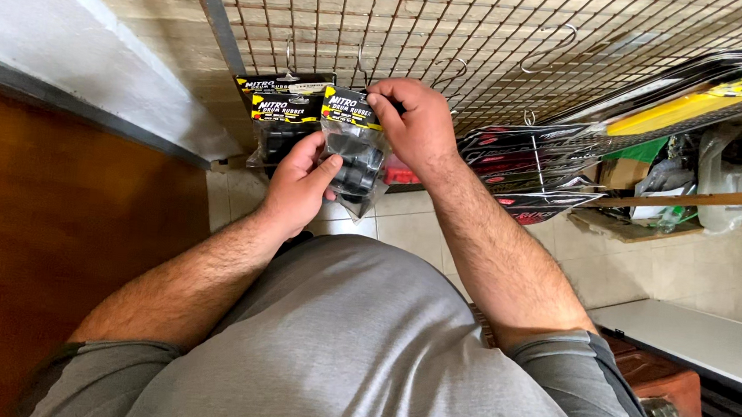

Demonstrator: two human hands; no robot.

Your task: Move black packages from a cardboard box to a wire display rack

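From the head camera: the left hand [298, 185] grasps the bottom of a clear plastic bag of black rubber parts with a black-and-yellow card top [352, 141], and the right hand [417, 124] pinches its card. The bag seems light and soft, a little slippery; the stiff card is the best place to hold. Two more such bags [283, 113] hang just left of the hands on the brown wire grid [385, 24].

By the right hand [417, 128], a clear packet [354, 145] with black-and-yellow header card, black rubber parts inside. Above it, rust-brown wire grid [456, 30]. Below, grey shirt [360, 349].
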